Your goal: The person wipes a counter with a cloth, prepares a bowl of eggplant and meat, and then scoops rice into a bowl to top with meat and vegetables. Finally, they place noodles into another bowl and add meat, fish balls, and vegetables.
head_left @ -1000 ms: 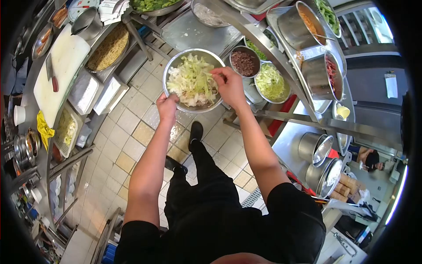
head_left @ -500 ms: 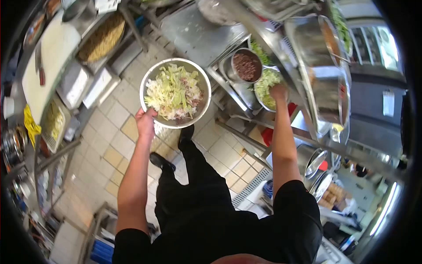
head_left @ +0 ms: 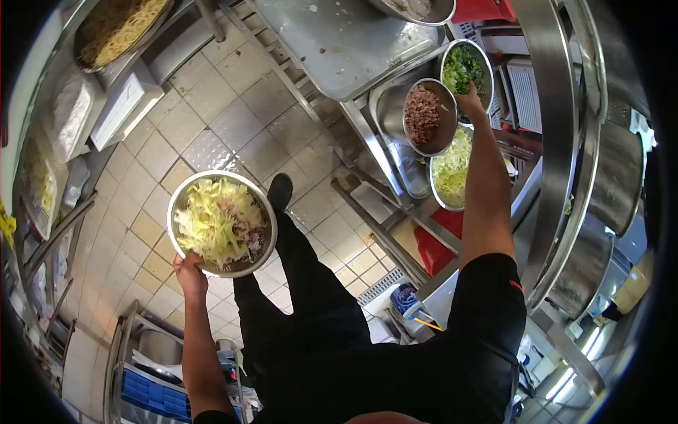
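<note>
My left hand (head_left: 191, 274) grips the near rim of a round metal bowl (head_left: 266, 247), held over the floor in front of my legs. Shredded pale lettuce (head_left: 215, 219) lies in it, over white and pinkish bits I cannot identify. On the right, my right hand (head_left: 471, 104) reaches over the near edge of a bowl of chopped greens (head_left: 460, 67). Its fingertips are among the greens, so how far they are closed is hidden. Beside that hand stand a metal container of reddish-brown chopped filling, perhaps meat (head_left: 422, 113), and a bowl of shredded lettuce (head_left: 452, 169).
A metal tray surface (head_left: 325, 42) spans the top centre. Steel shelf rails (head_left: 558, 106) curve past my right arm. At upper left is a pan of noodles (head_left: 127, 32), with white containers (head_left: 127, 106) below it. A blue cup (head_left: 405, 300) stands near my right side. Tiled floor (head_left: 247, 92) lies below.
My right hand has gone from the shredded lettuce to the chopped greens behind it. The held bowl has come nearer my body and leftward in view. The camera view has shifted too.
</note>
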The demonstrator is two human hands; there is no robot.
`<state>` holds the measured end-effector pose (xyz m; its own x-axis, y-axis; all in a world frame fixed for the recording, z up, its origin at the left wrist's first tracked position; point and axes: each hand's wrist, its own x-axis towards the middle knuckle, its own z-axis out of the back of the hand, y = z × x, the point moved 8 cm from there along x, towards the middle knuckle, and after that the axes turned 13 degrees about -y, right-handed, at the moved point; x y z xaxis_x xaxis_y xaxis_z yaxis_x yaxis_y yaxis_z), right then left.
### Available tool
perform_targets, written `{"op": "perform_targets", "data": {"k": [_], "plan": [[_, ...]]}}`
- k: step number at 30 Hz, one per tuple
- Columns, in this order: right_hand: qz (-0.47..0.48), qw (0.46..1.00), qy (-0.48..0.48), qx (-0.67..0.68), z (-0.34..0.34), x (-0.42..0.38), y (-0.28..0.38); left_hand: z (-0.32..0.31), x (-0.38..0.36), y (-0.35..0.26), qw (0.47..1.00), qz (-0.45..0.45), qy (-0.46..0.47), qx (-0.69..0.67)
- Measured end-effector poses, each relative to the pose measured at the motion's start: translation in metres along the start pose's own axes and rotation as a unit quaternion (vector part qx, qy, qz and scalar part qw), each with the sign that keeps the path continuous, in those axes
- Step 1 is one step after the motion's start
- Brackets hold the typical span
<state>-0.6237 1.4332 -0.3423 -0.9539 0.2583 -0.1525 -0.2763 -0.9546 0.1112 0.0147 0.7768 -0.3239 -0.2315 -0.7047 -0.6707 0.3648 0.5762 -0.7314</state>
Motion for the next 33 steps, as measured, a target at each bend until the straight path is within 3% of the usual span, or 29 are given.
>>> {"op": "perform_targets", "data": {"k": [2, 3, 9, 15, 22, 25, 27, 29, 30, 31, 33], "plan": [[-0.021, 0.999, 0.024, 0.023, -0.010, -0.005, 0.009, -0.018, -0.001, 0.005, 1.000, 0.008, 0.004, -0.003], [-0.005, 1.000, -0.012, 0.021, -0.007, -0.012, 0.016, -0.025, -0.005, 0.005, 1.000, 0.009, 0.003, -0.003], [0.046, 0.999, -0.021, 0.017, -0.012, -0.016, 0.018, -0.087, -0.005, 0.003, 0.997, 0.018, 0.057, -0.052], [-0.074, 0.986, -0.142, 0.037, -0.011, 0.003, -0.027, -0.145, -0.020, -0.030, 0.994, 0.006, 0.077, -0.075], [0.014, 0.935, -0.323, 0.143, 0.010, 0.013, -0.040, -0.178, -0.004, -0.030, 0.996, -0.028, 0.066, -0.060], [-0.003, 0.965, -0.251, 0.071, 0.023, 0.005, -0.058, -0.186, 0.010, -0.023, 0.991, -0.023, 0.108, -0.078], [0.089, 0.972, -0.218, 0.016, 0.011, 0.010, -0.073, -0.179, 0.005, -0.023, 0.993, -0.040, 0.105, -0.039], [0.335, 0.913, -0.230, 0.039, -0.032, 0.040, -0.090, -0.155, 0.028, -0.003, 0.986, -0.113, 0.093, 0.081], [0.278, 0.928, -0.239, 0.070, 0.003, -0.005, -0.029, -0.153, -0.001, -0.031, 0.993, -0.100, 0.053, -0.020], [0.244, 0.921, -0.270, 0.141, 0.032, -0.067, 0.027, -0.153, -0.015, -0.042, 0.992, -0.055, 0.084, -0.076], [0.255, 0.880, -0.305, 0.259, 0.104, -0.190, 0.134, -0.142, -0.037, -0.065, 0.992, -0.027, 0.061, -0.103]]}}
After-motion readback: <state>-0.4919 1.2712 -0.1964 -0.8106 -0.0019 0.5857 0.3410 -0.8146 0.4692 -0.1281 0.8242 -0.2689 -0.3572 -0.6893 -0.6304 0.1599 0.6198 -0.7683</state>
